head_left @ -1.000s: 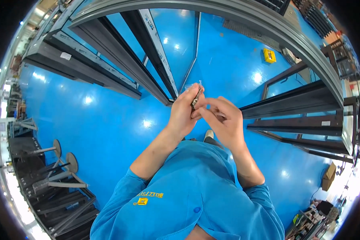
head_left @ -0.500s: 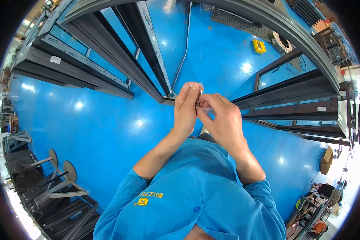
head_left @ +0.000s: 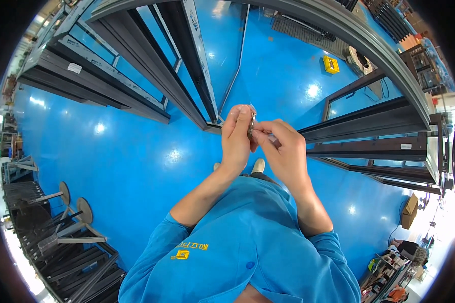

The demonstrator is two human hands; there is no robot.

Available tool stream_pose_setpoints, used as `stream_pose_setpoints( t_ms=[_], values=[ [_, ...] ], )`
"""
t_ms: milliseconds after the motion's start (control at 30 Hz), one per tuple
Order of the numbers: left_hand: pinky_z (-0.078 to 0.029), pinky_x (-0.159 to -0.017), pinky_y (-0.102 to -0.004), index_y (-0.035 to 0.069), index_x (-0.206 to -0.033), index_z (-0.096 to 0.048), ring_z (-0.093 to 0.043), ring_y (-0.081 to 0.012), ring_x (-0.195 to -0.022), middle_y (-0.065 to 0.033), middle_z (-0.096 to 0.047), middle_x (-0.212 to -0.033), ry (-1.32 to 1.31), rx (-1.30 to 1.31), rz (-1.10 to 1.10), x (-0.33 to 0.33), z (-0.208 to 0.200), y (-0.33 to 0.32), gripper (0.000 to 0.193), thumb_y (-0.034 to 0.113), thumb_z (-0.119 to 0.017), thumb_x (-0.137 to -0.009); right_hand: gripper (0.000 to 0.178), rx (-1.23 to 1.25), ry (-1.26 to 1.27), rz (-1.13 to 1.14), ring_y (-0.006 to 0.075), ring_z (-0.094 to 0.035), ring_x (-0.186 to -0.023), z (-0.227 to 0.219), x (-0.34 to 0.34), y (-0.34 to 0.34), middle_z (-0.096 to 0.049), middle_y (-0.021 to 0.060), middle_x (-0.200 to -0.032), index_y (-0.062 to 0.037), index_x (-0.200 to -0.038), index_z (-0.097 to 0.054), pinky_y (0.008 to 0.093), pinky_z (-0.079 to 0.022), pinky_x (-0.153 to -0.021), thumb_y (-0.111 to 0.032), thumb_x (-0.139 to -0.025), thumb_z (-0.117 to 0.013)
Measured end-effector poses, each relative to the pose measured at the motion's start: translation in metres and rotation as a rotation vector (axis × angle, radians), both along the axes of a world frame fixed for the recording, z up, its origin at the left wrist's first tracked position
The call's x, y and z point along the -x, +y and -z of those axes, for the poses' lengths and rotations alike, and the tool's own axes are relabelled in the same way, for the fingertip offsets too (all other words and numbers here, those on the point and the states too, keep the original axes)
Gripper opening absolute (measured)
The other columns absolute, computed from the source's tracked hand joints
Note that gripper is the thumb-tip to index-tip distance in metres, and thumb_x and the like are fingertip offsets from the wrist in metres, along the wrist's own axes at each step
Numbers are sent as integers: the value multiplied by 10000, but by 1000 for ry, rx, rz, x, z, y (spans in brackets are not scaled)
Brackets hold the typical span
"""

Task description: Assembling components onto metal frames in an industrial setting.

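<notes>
Your left hand grasps a small shiny metal piece above the floor; your right hand pinches its lower end. Handling looks unfinished, the piece not yet set down.

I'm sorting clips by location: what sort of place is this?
Probably a window or door frame workshop: dark-grey straight-edged frames, apparently metal, stand on a glossy blue floor, with long black bars piled at the lower left.
</notes>
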State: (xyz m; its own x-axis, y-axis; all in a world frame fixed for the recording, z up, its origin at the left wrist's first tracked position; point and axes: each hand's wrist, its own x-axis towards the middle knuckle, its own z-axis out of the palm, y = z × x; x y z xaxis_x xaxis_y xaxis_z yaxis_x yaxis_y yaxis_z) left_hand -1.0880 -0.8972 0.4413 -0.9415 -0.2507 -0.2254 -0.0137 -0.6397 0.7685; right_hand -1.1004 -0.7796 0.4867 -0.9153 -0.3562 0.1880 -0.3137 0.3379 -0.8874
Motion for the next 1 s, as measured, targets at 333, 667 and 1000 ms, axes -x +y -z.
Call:
stream_pose_setpoints(
  t_ms=[333,667,1000],
  values=[
    [-248,-399,-194,96,-1035,-560,-342,-33,-463,37,-492,-680,-30,-164,73,5,-7,12,242,312,-457,-1071,76,64,48,58,125,-542,-633,14,-2,10,-654,90,-847,40,-981,-659,236,-429,-556,25,-918,-620],
    [-222,-402,-204,118,-1053,-541,-286,-51,-451,27,-411,-604,120,-475,291,7,-3,12,251,347,-443,-1082,114,643,-502,8,117,-543,-644,-5,7,17,-665,83,-847,50,-1025,-635,239,-446,-591,-26,-982,-561],
    [-198,-398,-196,118,-1110,-545,-262,-23,-420,66,-348,-558,200,-494,354,4,-28,-1,297,360,-374,-1099,82,-329,745,140,138,-527,-649,-168,127,30,-652,51,-785,-6,-904,-682,253,-393,-566,-70,-862,-653]
  ],
)
